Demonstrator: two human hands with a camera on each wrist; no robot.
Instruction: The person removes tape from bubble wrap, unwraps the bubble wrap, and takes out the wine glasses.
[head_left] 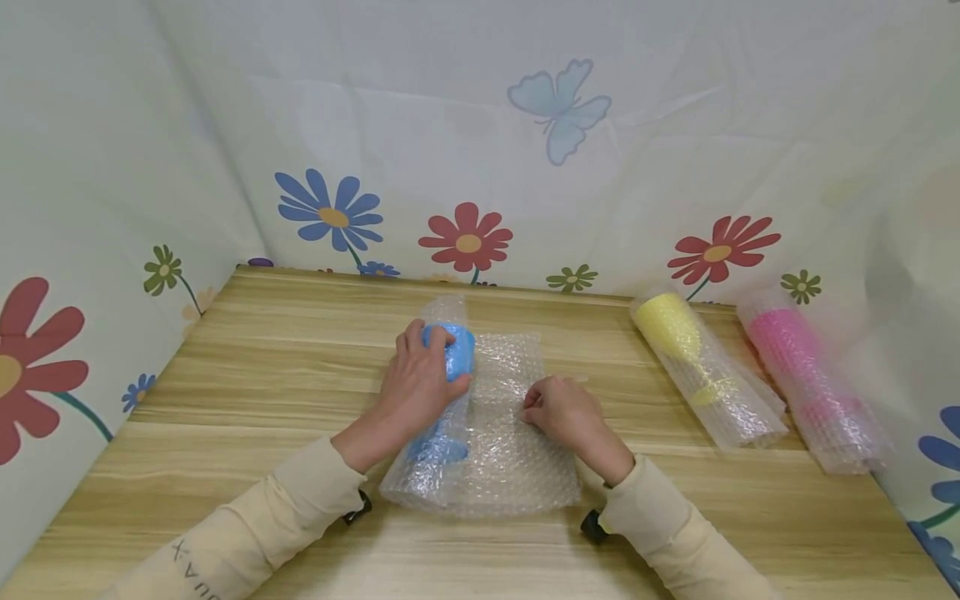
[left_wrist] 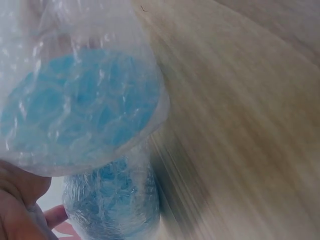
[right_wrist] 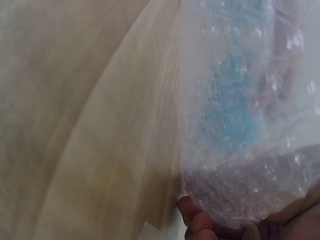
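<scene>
A blue goblet (head_left: pixel 460 354) lies on its side at the left part of a bubble wrap sheet (head_left: pixel 506 450), with a layer of the wrap over it. My left hand (head_left: pixel 416 379) grips the goblet's bowl from above, fingers over its far side and thumb on the near right. In the left wrist view the round blue foot (left_wrist: pixel 80 107) shows through the wrap, the bowl (left_wrist: pixel 112 200) beyond it. At the sheet's right edge my right hand (head_left: pixel 566 412) pinches the wrap. The right wrist view shows its fingertips (right_wrist: pixel 202 222) at the wrap's edge.
A yellow goblet (head_left: pixel 671 325) and a pink goblet (head_left: pixel 787 342), each rolled in bubble wrap, lie at the right of the wooden table (head_left: pixel 300 358). A flower-printed cloth (head_left: pixel 420 125) hangs behind the table and along its sides.
</scene>
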